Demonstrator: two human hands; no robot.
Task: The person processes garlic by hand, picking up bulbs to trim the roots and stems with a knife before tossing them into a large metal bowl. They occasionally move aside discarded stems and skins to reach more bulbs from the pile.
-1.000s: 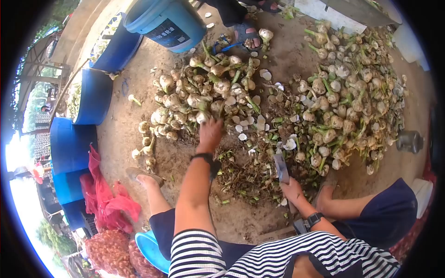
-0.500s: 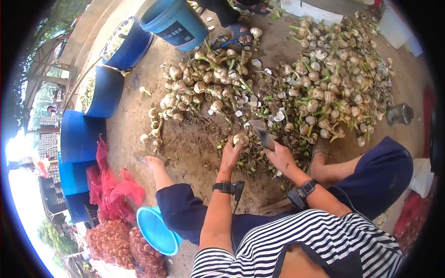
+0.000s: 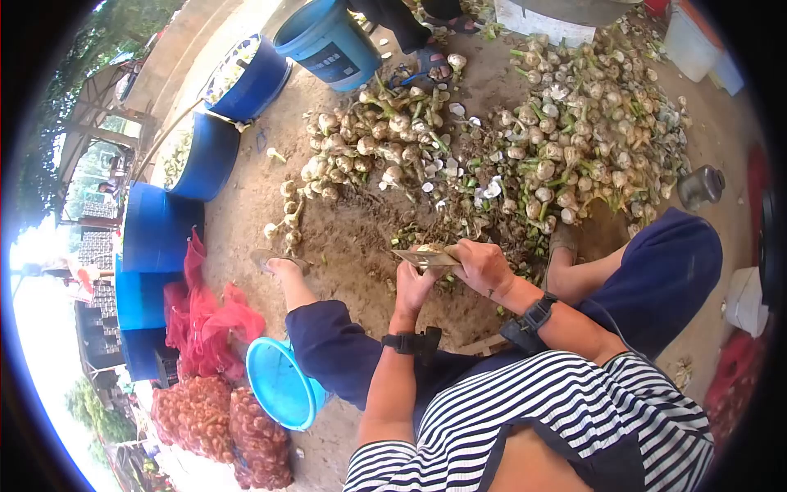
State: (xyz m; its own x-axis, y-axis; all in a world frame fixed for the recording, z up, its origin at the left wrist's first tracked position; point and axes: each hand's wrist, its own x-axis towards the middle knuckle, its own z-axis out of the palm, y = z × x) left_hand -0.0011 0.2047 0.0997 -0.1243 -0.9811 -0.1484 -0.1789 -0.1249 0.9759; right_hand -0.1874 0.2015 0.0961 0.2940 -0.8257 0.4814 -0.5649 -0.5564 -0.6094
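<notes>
My left hand [image 3: 412,283] is closed around a garlic bulb [image 3: 429,248], which the blade mostly hides; only its pale top edge shows. The fingers of my right hand [image 3: 484,267] wrap the handle end of a wide-bladed knife [image 3: 428,259]. Its flat blade lies across the bulb, just above my left fingers. On the ground beyond my hands is a smaller heap of garlic with stems [image 3: 365,139]. A much larger garlic heap [image 3: 582,139] spreads to the right, with loose peel and cut stems between the two.
Blue tubs [image 3: 160,230] line the left side, some holding pale pieces. A light-blue bucket [image 3: 328,45] stands by another person's sandalled foot [image 3: 433,61]. Near my left leg are a cyan basin [image 3: 281,385], red netting [image 3: 209,316] and full mesh sacks [image 3: 193,418]. A jar [image 3: 702,187] stands right.
The knife has swung left from beside the bulb to lie across it. My right hand has moved left and up, close to my left hand. The view has shifted slightly.
</notes>
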